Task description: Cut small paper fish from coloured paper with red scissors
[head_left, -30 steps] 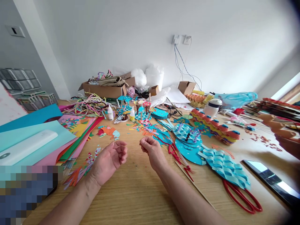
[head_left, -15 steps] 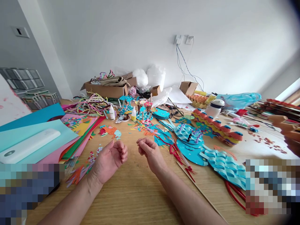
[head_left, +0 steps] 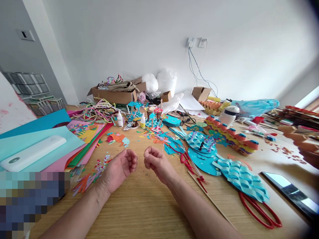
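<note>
Apparently, this is a lull, with no piece visibly being worked. The left hand [head_left: 122, 168] is half curled, its palm showing nothing held; the right hand [head_left: 159, 165] is loosely closed, thumb against forefinger, and I cannot tell whether it pinches something tiny. They stand apart over the tabletop [head_left: 139, 212]. Paper strips [head_left: 86, 183] lie beside the left wrist, red strands [head_left: 185, 161] right of the right hand, fish cutouts [head_left: 117, 139] beyond. Taking up any piece would call for uncurling fingers and reaching outward.
</note>
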A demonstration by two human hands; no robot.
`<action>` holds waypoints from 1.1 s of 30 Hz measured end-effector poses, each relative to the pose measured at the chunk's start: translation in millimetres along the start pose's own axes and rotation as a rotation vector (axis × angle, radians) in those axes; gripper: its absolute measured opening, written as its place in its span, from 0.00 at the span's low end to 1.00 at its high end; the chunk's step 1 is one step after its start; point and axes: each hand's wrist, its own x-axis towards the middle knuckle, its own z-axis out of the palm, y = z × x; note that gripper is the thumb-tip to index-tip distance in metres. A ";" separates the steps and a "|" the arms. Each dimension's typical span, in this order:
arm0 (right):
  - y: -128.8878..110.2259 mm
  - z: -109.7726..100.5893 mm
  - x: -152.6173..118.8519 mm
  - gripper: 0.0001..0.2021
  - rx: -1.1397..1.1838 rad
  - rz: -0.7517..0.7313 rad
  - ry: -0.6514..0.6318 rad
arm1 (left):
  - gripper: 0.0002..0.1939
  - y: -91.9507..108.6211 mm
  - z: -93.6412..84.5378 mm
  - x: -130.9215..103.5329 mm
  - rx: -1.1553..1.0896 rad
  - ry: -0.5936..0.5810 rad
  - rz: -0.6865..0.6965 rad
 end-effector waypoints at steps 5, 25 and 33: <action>-2.6 7.3 -0.1 0.16 -0.182 0.037 0.018 | 0.11 -4.7 3.4 -2.1 0.093 -0.071 0.008; 14.3 5.5 5.2 0.14 -0.233 0.053 0.189 | 0.22 -5.5 8.8 -4.3 0.110 -0.041 0.080; 5.1 -13.7 10.6 0.10 -0.195 -0.141 0.359 | 0.22 -7.0 11.5 -3.8 0.207 0.003 0.058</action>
